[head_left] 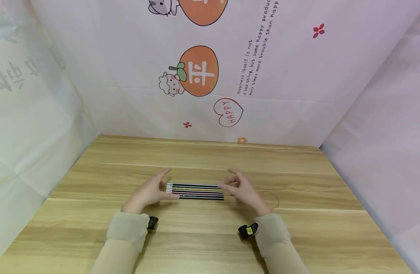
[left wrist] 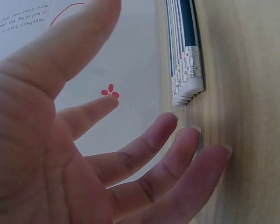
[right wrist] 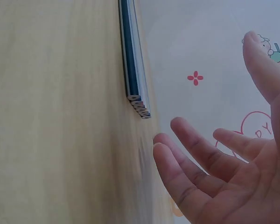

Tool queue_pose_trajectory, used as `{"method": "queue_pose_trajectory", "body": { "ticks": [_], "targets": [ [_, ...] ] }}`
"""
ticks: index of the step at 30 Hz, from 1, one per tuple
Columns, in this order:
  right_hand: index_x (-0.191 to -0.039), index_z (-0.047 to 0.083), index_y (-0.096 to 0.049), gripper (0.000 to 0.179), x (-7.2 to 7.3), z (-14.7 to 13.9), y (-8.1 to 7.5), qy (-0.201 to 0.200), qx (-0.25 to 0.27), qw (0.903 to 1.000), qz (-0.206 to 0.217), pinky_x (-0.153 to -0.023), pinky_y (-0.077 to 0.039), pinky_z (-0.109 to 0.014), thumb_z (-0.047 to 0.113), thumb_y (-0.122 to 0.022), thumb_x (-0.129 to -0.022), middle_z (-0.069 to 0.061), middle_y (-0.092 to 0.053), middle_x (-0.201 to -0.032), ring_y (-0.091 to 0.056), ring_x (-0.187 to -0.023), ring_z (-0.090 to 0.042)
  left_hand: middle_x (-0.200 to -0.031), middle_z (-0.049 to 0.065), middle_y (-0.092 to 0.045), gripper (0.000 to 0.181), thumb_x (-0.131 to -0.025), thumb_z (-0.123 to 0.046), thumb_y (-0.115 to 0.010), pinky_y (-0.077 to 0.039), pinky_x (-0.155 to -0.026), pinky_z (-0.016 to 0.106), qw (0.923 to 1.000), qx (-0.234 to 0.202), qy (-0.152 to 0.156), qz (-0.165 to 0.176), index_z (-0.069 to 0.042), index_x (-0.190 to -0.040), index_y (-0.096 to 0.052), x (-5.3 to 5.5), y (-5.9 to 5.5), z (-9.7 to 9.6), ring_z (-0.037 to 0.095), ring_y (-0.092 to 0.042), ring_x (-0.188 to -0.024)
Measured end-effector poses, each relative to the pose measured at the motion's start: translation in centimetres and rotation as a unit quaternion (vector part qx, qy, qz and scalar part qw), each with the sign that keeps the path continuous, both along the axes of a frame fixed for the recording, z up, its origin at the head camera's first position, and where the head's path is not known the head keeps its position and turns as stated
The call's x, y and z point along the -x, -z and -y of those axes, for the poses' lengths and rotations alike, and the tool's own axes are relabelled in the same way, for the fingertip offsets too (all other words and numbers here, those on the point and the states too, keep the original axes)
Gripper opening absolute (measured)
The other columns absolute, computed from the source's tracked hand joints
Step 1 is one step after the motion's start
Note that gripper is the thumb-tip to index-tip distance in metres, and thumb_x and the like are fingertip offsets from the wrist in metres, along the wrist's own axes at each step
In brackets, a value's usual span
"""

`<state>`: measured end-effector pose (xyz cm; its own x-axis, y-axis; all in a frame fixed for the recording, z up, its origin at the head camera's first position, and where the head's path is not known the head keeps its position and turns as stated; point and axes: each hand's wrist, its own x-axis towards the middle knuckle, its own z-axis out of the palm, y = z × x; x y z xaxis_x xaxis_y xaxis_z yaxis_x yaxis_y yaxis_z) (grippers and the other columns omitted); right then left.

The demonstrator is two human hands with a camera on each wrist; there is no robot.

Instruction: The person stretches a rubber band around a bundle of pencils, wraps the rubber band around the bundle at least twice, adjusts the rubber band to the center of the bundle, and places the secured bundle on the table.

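Pale printed backdrop (head_left: 292, 68) stands along the far edge of the bench (head_left: 196, 243), with white fabric (head_left: 35, 125) on the left side; bench top is wood-grained.

Pencils (head_left: 197, 191): several, mostly dark with a yellow one among them, laid side by side in a flat row near the middle of the bench. Erasers (left wrist: 194, 85) all face left; flat, unsharpened ends (right wrist: 134, 98) face right. Row reads as nearly square at the right; near-left corner is hidden by a thumb.

Left hand (head_left: 149, 193) is at the eraser ends, fingers spread and uncurled, gripping nothing. Right hand (head_left: 245, 191) is at the other end, fingers loosely extended, likewise holding nothing. Wrist views show finger gaps on both sides; whether the left thumb touches the near pencil, cannot tell.

Thin tan loop (head_left: 275, 196), probably a rubber band, lies on the bench just right of the right hand.

Judgement: step in hand looks like lining up the row, both ends framed. Next move would call for bringing the fingers inward evenly, then closing from near and far sides to gather the pencils. Risk: uneven pressure could roll or skew the outer ones. Loop appears unused at this point.
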<state>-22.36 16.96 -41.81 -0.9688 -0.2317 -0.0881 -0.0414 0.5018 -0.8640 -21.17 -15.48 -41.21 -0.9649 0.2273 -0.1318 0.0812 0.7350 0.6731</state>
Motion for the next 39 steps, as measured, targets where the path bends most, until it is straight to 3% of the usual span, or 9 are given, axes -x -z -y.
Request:
{"method": "queue_pose_trajectory", "body": {
  "ticks": [5, 8, 13, 19, 29, 39],
  "targets": [
    [-0.152, 0.006, -0.033, 0.079, 0.1, 0.2, 0.5, -0.008, 0.014, 0.9998, 0.006, -0.076, -0.058, -0.034, 0.032, -0.074, -0.090, -0.019, -0.062, -0.119, -0.063, -0.096, -0.023, -0.122, 0.019, -0.060, 0.108, -0.072, -0.042, -0.087, -0.049, -0.096, 0.058, 1.0000, 0.003, 0.003, 0.006, -0.015, -0.157, -0.026, 0.0, 0.1, 0.0, 0.030, -0.059, -0.108],
    [-0.152, 0.003, -0.033, 0.078, 0.0, 0.3, 0.5, -0.012, 0.015, 0.9997, 0.013, -0.071, -0.056, -0.033, 0.028, -0.074, -0.090, -0.019, -0.061, -0.114, -0.061, -0.085, -0.019, -0.114, 0.016, -0.061, 0.108, -0.071, -0.038, -0.089, -0.054, -0.083, 0.045, 0.9999, -0.007, 0.002, 0.010, -0.014, -0.156, -0.028, 0.0, 0.4, 0.0, 0.024, -0.061, -0.090],
    [-0.151, 0.002, -0.033, 0.079, 0.1, 0.2, 0.9, -0.020, 0.007, 0.9995, 0.025, -0.066, -0.056, -0.030, 0.029, -0.075, -0.090, -0.017, -0.061, -0.109, -0.060, -0.076, -0.017, -0.104, 0.015, -0.057, 0.107, -0.071, -0.030, -0.090, -0.048, -0.060, 0.029, 0.9990, -0.036, -0.003, 0.025, -0.012, -0.156, -0.028, -0.1, 0.6, -0.1, 0.018, -0.056, -0.067],
    [-0.149, 0.001, -0.036, 0.077, 0.2, 0.2, 1.2, -0.033, 0.001, 0.9989, 0.034, -0.066, -0.056, -0.028, 0.030, -0.075, -0.089, -0.015, -0.062, -0.107, -0.060, -0.077, -0.017, -0.100, 0.013, -0.056, 0.107, -0.071, -0.027, -0.090, -0.048, -0.055, 0.029, 0.9982, -0.046, -0.011, 0.036, -0.014, -0.157, -0.028, -0.2, 0.6, -0.1, 0.018, -0.055, -0.063],
    [-0.148, -0.004, -0.037, 0.084, 0.0, 0.0, 1.3, -0.086, -0.010, 0.9959, 0.026, -0.060, -0.048, -0.025, 0.027, -0.081, -0.084, -0.012, -0.061, -0.100, -0.052, -0.075, -0.015, -0.087, 0.007, -0.053, 0.099, -0.073, -0.026, -0.089, -0.045, -0.053, 0.028, 0.9991, -0.024, -0.016, 0.031, -0.009, -0.153, -0.034, 0.0, 0.8, -0.3, 0.017, -0.051, -0.060],
    [-0.145, -0.006, -0.041, 0.084, 0.2, 0.5, 1.4, -0.108, -0.043, 0.9932, 0.006, -0.063, -0.040, -0.023, 0.014, -0.086, -0.077, -0.006, -0.052, -0.087, -0.044, -0.074, -0.016, -0.086, 0.005, -0.053, 0.087, -0.073, -0.026, -0.089, -0.040, -0.059, 0.029, 0.9998, 0.012, -0.016, 0.010, -0.008, -0.147, -0.047, 0.4, 1.4, -0.6, 0.018, -0.048, -0.073]
  ]
}}
